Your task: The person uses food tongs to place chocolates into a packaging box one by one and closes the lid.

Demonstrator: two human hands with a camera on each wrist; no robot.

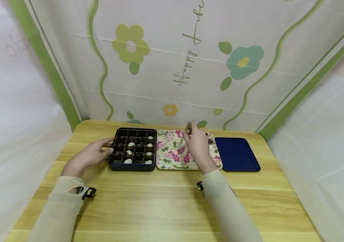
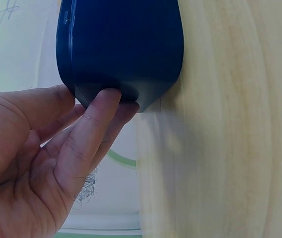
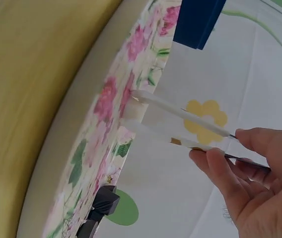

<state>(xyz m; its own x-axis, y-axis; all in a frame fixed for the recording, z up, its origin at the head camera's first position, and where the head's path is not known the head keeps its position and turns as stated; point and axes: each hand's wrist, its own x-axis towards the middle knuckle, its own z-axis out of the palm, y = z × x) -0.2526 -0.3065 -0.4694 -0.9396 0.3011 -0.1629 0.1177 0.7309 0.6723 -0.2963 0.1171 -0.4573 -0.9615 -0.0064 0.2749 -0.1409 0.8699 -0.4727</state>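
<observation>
My right hand (image 1: 198, 144) pinches a pair of tongs (image 3: 190, 118) with pale arms, tips pointing down at a floral tray (image 1: 167, 161). A pale piece (image 3: 133, 111) shows between the tips, close to the tray's surface. Left of the tray stands a dark tin box (image 1: 132, 167) whose insert is split into small square cells. Several cells hold white pieces (image 1: 127, 161), and others hold dark ones. Against the box's left side rest the extended fingers of my left hand (image 1: 91, 154); in the left wrist view they touch the dark outer wall near a corner.
Dark pieces (image 1: 210, 141) lie at the right part of the floral tray. A flat blue lid (image 1: 236, 154) is beside the tray on the right. All stand toward the back of a wooden table (image 1: 159, 201), before a flower-printed curtain (image 1: 159, 84).
</observation>
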